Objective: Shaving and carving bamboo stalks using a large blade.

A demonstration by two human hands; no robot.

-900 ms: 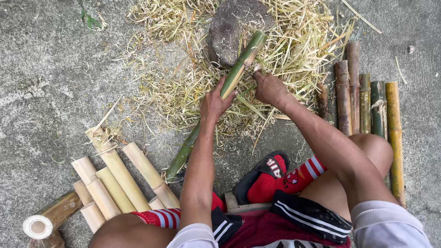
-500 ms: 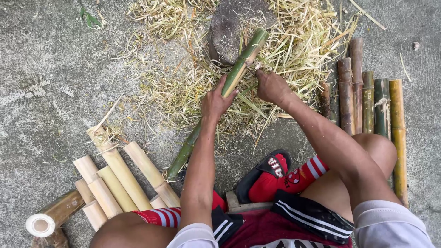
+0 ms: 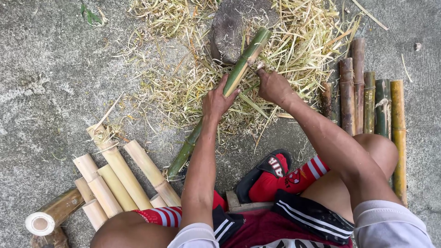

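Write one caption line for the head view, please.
Left hand holds a green bamboo pole on a block; right hand works it amid shavings.

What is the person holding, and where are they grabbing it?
The left hand grips a green bamboo pole around its middle. The right hand is closed beside the pole; what it holds cannot be told.
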